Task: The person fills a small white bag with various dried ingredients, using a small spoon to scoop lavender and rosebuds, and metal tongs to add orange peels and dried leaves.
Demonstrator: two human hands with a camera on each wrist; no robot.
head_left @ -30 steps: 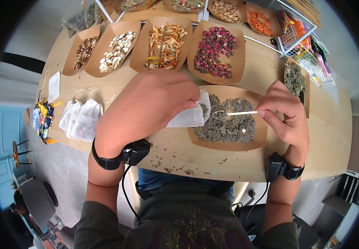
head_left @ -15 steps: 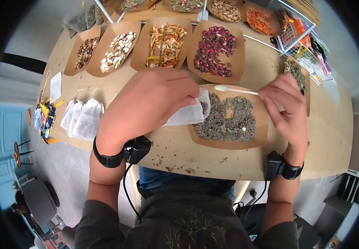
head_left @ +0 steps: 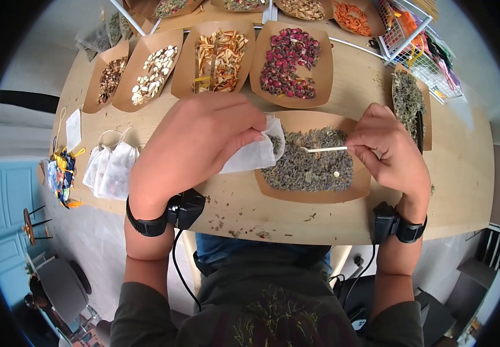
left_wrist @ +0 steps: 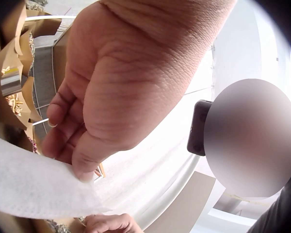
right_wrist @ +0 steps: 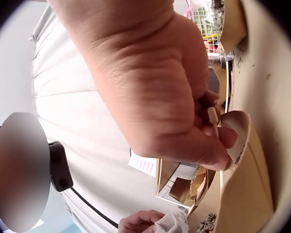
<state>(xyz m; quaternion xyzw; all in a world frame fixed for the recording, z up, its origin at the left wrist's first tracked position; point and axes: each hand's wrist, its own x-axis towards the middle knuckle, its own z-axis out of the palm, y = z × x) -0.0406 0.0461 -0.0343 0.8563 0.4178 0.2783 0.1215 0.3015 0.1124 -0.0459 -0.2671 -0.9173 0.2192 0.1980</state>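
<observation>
My left hand pinches the rim of a white fabric pouch, which lies on its side with its mouth facing right. Some dried herb shows inside that mouth. Between thumb and fingers of my right hand is a slim white spoon, pointing left. Its bowl end dips into grey-purple dried herb buds that fill a brown paper tray. The left wrist view shows the thumb pressing the pouch cloth; in the right wrist view the spoon's handle end sticks up between the fingers.
Paper trays of rosebuds, dried peel strips with tongs, and white slices line the back. Filled white pouches stand left. Another herb tray and a wire basket are at right. Crumbs lie along the front edge.
Half a second ago the spoon was raised over the tray's far side with a bare bowl; now it is back down in the herb buds. The left hand keeps hold of the pouch.
</observation>
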